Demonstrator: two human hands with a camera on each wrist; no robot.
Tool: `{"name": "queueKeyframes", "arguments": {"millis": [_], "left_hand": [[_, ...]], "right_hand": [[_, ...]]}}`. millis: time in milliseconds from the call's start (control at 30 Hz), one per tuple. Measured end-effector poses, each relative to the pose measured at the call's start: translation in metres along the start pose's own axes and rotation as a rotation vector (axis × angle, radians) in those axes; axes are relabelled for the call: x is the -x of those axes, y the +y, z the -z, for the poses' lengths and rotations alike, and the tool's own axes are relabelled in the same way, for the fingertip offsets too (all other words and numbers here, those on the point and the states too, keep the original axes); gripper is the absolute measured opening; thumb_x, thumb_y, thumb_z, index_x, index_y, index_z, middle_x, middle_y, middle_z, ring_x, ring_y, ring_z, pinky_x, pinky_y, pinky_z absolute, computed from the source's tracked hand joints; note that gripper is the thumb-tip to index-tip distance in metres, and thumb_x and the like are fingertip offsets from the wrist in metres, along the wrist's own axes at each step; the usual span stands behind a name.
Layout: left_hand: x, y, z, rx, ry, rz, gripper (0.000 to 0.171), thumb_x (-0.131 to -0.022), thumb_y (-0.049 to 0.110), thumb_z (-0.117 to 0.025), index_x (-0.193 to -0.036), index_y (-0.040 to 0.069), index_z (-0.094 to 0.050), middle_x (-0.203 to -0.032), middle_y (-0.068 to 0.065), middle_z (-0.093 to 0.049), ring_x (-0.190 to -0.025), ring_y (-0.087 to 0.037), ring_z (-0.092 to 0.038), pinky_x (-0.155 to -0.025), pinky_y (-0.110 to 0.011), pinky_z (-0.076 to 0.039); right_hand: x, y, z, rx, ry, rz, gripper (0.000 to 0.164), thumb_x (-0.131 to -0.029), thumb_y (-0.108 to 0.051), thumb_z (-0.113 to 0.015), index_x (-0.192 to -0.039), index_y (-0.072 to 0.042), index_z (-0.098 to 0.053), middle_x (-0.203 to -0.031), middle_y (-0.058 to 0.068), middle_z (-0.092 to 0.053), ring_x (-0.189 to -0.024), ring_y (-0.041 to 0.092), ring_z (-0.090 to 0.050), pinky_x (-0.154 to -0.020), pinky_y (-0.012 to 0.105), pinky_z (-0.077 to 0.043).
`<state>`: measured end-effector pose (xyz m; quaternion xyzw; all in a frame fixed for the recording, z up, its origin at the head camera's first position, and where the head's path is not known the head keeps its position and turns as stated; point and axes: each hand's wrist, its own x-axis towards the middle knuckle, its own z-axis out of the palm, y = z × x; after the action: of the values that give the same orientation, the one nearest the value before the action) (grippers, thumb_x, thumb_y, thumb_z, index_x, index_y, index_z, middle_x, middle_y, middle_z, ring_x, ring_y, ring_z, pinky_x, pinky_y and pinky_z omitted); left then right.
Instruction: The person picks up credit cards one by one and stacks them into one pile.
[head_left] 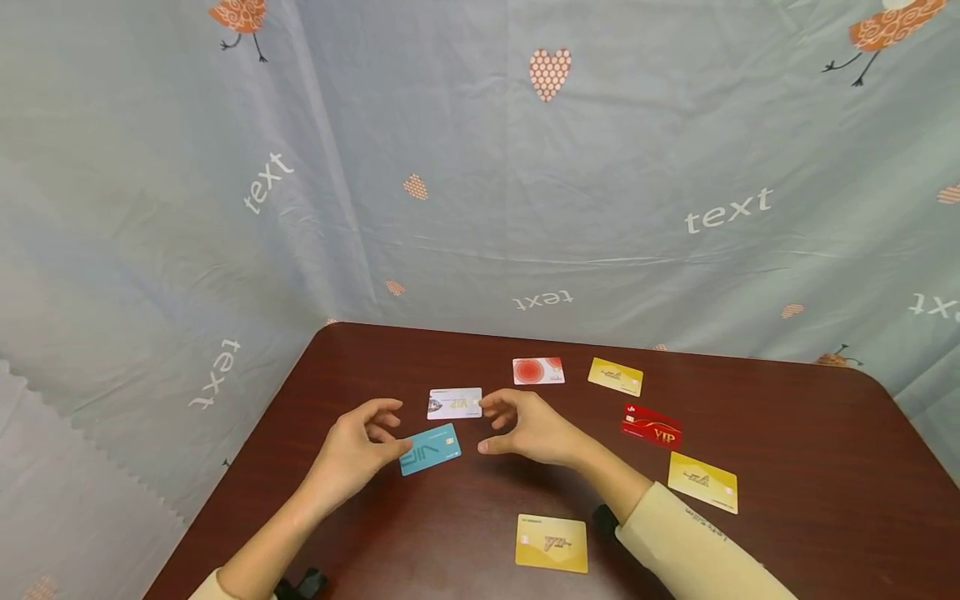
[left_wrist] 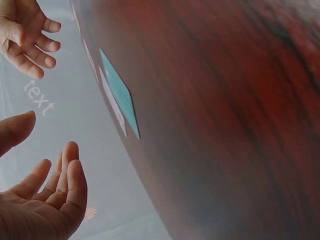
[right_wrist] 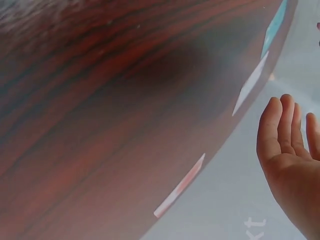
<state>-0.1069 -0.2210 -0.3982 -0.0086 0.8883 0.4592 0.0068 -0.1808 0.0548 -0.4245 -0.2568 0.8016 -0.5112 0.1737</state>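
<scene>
My left hand hovers at the left end of a teal VIP card, its thumb overlapping the card in the head view. In the left wrist view that hand is raised off the table with fingers loosely bent and nothing held, while the teal card lies flat. Just behind it lies a white VIP card. At that card's right edge in the head view is my right hand, thumb and fingers apart. The right wrist view shows this hand empty, above the table.
Toward the back lie a white card with a red circle and a yellow card. A red VIP card and another yellow card are on the right. One more yellow card lies in front. A printed curtain hangs behind the table.
</scene>
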Motion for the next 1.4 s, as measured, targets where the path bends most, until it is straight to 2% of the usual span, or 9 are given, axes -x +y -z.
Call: {"name": "queueKeyframes", "arguments": {"millis": [467,667,800,1067,1233,1400], "left_hand": [[-0.008,-0.015,0.000,-0.048,-0.059,0.106,0.061,-0.084,0.007,-0.084,-0.139,-0.004,-0.060,-0.112,-0.017,-0.065,-0.080,-0.020,-0.062,-0.069,-0.034,-0.051],[-0.013,-0.019,-0.002,-0.082,-0.080,0.135,0.062,-0.082,0.007,-0.087,-0.138,-0.004,-0.060,-0.106,-0.014,-0.066,-0.085,-0.023,-0.060,-0.071,-0.036,-0.051],[-0.015,-0.021,-0.002,-0.070,-0.097,0.161,0.062,-0.081,0.004,-0.087,-0.136,-0.006,-0.060,-0.100,-0.013,-0.065,-0.084,-0.024,-0.059,-0.069,-0.035,-0.051],[-0.020,-0.022,-0.008,-0.045,-0.131,0.148,0.058,-0.075,-0.003,-0.086,-0.128,-0.010,-0.063,-0.080,-0.008,-0.059,-0.070,-0.021,-0.052,-0.060,-0.032,-0.044],[-0.022,-0.025,-0.011,-0.043,-0.150,0.165,0.057,-0.073,-0.005,-0.087,-0.125,-0.010,-0.063,-0.077,-0.008,-0.059,-0.067,-0.020,-0.052,-0.059,-0.031,-0.043],[-0.025,-0.027,-0.013,-0.053,-0.150,0.171,0.055,-0.072,-0.005,-0.088,-0.121,-0.011,-0.064,-0.076,-0.009,-0.059,-0.067,-0.020,-0.051,-0.057,-0.030,-0.042]], "right_hand": [[-0.022,0.006,-0.019,-0.029,-0.026,-0.077,0.060,-0.081,-0.009,-0.089,-0.133,0.005,-0.062,-0.121,0.016,-0.067,-0.102,0.026,-0.067,-0.086,0.029,-0.058],[-0.031,0.005,-0.026,-0.029,-0.041,-0.095,0.061,-0.080,-0.006,-0.089,-0.133,0.006,-0.063,-0.118,0.015,-0.067,-0.100,0.024,-0.067,-0.086,0.029,-0.059],[-0.038,0.004,-0.031,-0.023,-0.055,-0.098,0.059,-0.080,-0.004,-0.089,-0.132,0.006,-0.063,-0.116,0.014,-0.068,-0.100,0.026,-0.068,-0.086,0.029,-0.059],[-0.047,0.004,-0.037,0.009,-0.057,-0.112,0.053,-0.075,0.001,-0.090,-0.122,0.007,-0.067,-0.103,0.010,-0.068,-0.090,0.020,-0.064,-0.082,0.025,-0.055],[-0.051,0.008,-0.039,0.057,-0.051,-0.125,0.051,-0.073,-0.001,-0.092,-0.119,0.004,-0.069,-0.097,0.004,-0.066,-0.086,0.013,-0.058,-0.080,0.024,-0.051],[-0.055,0.008,-0.041,0.128,-0.045,-0.142,0.049,-0.072,-0.005,-0.095,-0.116,-0.003,-0.073,-0.093,0.000,-0.064,-0.085,0.012,-0.055,-0.081,0.027,-0.047]]}}
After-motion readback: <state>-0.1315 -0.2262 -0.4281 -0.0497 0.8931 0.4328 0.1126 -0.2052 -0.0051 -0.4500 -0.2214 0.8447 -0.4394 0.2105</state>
